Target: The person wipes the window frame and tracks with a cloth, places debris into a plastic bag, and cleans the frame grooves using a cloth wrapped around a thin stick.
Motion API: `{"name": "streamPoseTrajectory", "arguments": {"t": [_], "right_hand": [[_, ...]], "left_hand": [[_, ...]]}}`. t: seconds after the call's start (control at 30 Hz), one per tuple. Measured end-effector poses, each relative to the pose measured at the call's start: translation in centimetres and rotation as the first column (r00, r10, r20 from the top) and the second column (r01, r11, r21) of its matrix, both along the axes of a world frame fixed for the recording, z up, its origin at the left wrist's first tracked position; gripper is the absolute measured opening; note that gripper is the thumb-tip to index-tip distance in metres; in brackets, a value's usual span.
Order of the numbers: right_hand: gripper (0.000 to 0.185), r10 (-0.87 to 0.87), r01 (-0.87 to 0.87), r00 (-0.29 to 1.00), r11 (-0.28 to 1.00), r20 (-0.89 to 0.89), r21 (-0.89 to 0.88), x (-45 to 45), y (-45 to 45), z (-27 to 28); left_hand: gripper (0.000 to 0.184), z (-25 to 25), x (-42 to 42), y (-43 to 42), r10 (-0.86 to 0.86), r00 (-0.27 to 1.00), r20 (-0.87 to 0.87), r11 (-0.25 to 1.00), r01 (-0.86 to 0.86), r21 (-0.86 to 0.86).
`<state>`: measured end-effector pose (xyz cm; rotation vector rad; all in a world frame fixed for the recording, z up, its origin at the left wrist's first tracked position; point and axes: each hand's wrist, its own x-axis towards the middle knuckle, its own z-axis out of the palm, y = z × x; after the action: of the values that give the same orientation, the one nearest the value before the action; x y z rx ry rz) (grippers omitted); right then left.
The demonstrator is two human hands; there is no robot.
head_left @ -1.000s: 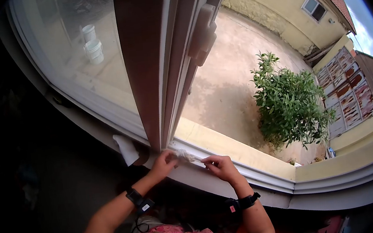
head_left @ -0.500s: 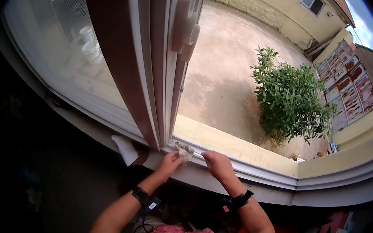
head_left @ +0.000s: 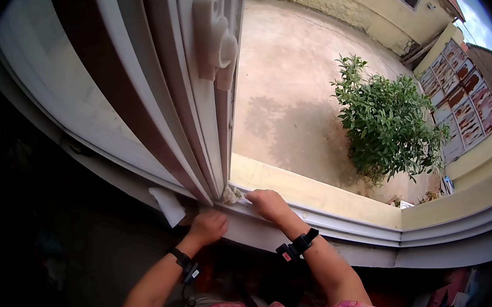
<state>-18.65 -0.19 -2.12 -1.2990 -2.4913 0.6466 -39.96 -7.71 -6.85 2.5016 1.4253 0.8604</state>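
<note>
A crumpled whitish wad point(head_left: 232, 194) sits in the white window track point(head_left: 331, 221), at the foot of the sliding sash point(head_left: 198, 128). My right hand point(head_left: 269, 205) is closed at the track, just right of the wad; what its fingers pinch is too small to make out. Below the track and left of the wad, my left hand point(head_left: 209, 226) rests by the sill edge with its fingers curled and their tips hidden. A white paper roll point(head_left: 168, 206) lies on the sill, left of my left hand.
A white latch point(head_left: 214, 37) projects from the sash. Outside are a leafy bush point(head_left: 386, 121), a paved yard point(head_left: 284, 59), a rusty gate point(head_left: 462, 104) and a yellow building point(head_left: 362, 3). Dark, unclear items lie below the sill.
My left hand has come off the wad and dropped lower left. My right hand has shifted left along the track. The wad sits closer to the sash foot, and the view has turned.
</note>
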Motion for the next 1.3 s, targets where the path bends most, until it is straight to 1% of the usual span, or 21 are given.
{"name": "streamPoseTrajectory", "arguments": {"t": [0.07,0.1,0.17,0.23,0.33,0.37,0.43,0.47,0.57,0.6,0.63,0.7,0.73,0.8,0.9,1.03,1.1,1.13,1.17,1.23,1.3], "right_hand": [[0.02,0.146,-0.144,0.989,0.987,0.029,-0.064,1.0,0.8,-0.1],[0.02,0.145,-0.143,0.989,0.988,0.029,-0.065,1.7,1.0,0.1],[0.013,0.219,-0.218,0.976,0.973,0.008,-0.078,3.3,1.2,0.5],[0.015,0.221,-0.216,0.974,0.971,0.052,-0.098,5.6,1.3,1.2],[0.022,0.113,-0.108,0.991,0.991,0.068,-0.079,7.3,0.6,1.0],[0.022,0.114,-0.109,0.991,0.991,0.066,-0.078,7.0,0.1,0.8],[0.018,-0.053,0.052,0.998,0.997,0.019,0.06,4.9,-0.7,0.2],[0.02,-0.08,0.076,0.994,0.996,0.073,0.054,3.7,-0.9,0.3],[0.021,-0.118,0.109,0.985,0.991,0.124,0.075,0.8,-1.2,-0.7],[0.022,-0.125,0.119,0.989,0.99,0.078,0.081,0.7,-1.1,-1.1],[0.022,-0.127,0.12,0.989,0.989,0.08,0.084,0.9,-1.2,-1.2],[0.022,-0.032,0.032,1.0,0.997,0.0,0.066,1.5,-1.5,-1.1],[0.022,-0.033,0.033,0.999,0.997,-0.001,0.07,1.9,-1.7,-0.6],[0.026,-0.058,0.047,0.991,0.994,0.119,0.097,3.1,-2.5,0.4],[0.026,-0.117,0.105,0.989,0.987,0.094,0.124,4.3,-3.2,0.1],[0.026,-0.103,0.089,0.992,0.982,0.077,0.166,0.6,-2.3,-0.6],[0.026,-0.116,0.097,0.985,0.984,0.128,0.148,-1.0,-1.8,-0.1],[0.028,-0.059,0.052,0.997,0.988,0.041,0.143,-0.3,-1.7,-0.4],[0.028,-0.062,0.055,0.997,0.988,0.045,0.141,0.9,-1.8,-0.3],[0.027,0.134,-0.141,0.989,0.979,0.056,0.148,3.1,-1.4,0.0],[0.023,0.134,-0.146,0.987,0.981,0.093,0.128,5.1,-1.1,0.5]], "left_hand": [[0.013,-0.9,0.2,0.5,-0.006,0.999,-0.054,0.999,0.009,0.05],[0.013,-1.4,0.3,0.7,-0.007,0.999,-0.054,0.999,0.009,0.049],[0.013,-2.5,0.3,1.0,0.044,0.996,-0.072,0.996,-0.038,0.076],[0.013,-2.2,0.6,1.0,0.053,0.997,-0.06,0.995,-0.048,0.082],[0.012,-2.5,0.6,1.0,0.072,0.995,-0.062,0.994,-0.067,0.083],[0.012,-2.6,0.6,0.9,0.084,0.994,-0.072,0.994,-0.078,0.077],[0.012,-2.4,0.6,1.1,0.094,0.992,-0.086,0.993,-0.088,0.073],[0.011,-2.4,0.5,0.9,0.102,0.99,-0.099,0.993,-0.097,0.061],[0.012,-2.6,0.5,0.8,0.105,0.99,-0.098,0.994,-0.1,0.052],[0.012,-2.5,0.5,0.8,0.104,0.99,-0.097,0.994,-0.099,0.054],[0.012,-2.3,0.5,0.7,0.107,0.99,-0.094,0.994,-0.103,0.048],[0.012,-2.4,0.8,0.7,0.11,0.99,-0.085,0.993,-0.106,0.046],[0.012,-2.6,0.6,0.9,0.1,0.992,-0.081,0.994,-0.097,0.047],[0.013,-2.5,0.4,0.8,0.092,0.993,-0.078,0.995,-0.089,0.044],[0.013,-2.4,0.7,0.7,0.105,0.991,-0.086,0.994,-0.102,0.041],[0.012,-2.4,0.6,0.7,0.107,0.99,-0.09,0.994,-0.105,0.031],[0.012,-2.3,0.4,0.7,0.108,0.99,-0.091,0.994,-0.106,0.03],[0.013,-2.3,0.5,0.6,0.112,0.99,-0.091,0.994,-0.109,0.032],[0.013,-2.3,0.7,0.6,0.113,0.99,-0.089,0.993,-0.111,0.033],[0.013,-2.4,0.5,0.8,0.086,0.993,-0.083,0.996,-0.085,0.017],[0.014,-2.3,0.4,0.7,0.064,0.995,-0.076,0.998,-0.065,-0.005]]}}
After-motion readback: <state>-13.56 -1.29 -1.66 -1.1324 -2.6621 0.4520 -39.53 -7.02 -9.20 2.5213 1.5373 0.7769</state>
